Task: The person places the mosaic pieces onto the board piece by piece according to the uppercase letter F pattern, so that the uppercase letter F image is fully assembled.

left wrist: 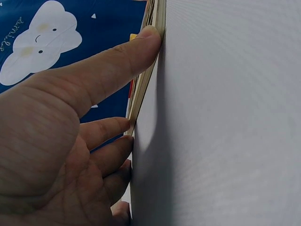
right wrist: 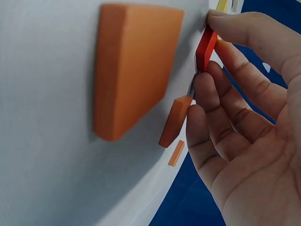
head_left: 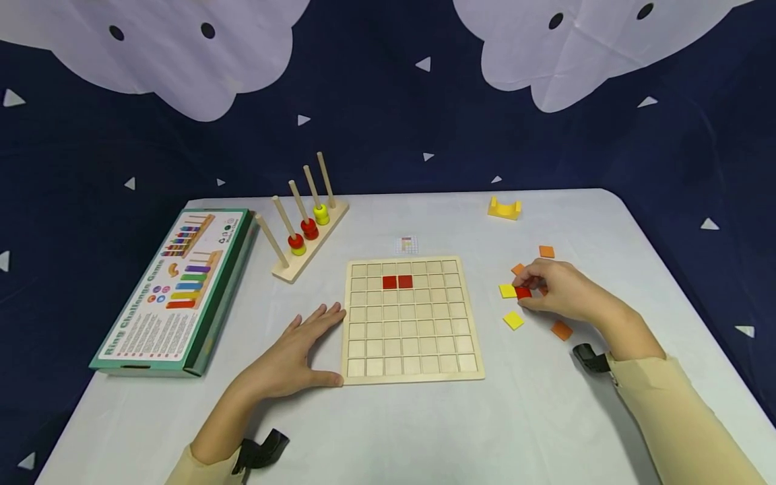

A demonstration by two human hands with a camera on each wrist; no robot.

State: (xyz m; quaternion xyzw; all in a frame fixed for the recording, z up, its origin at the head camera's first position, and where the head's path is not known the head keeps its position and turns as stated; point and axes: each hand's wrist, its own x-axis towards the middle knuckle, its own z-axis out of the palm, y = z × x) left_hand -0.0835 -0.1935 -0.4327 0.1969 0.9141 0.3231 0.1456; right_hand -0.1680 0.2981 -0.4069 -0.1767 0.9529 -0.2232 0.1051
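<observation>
A wooden grid board lies flat, with two red tiles side by side in its second row from the far edge. Against the board's left edge rests my left hand, thumb and fingers spread and fairly straight; the left wrist view shows thumb and fingertips touching that edge. To the right of the board, my right hand pinches a red square tile between thumb and fingers, low over the table. Around it lie yellow tiles and orange tiles; some are partly hidden by the hand.
A wooden peg stand with red and yellow rings is at the back left. Beside it lies a green and white game box. A small patterned card sits behind the board, and a yellow curved piece near the back edge.
</observation>
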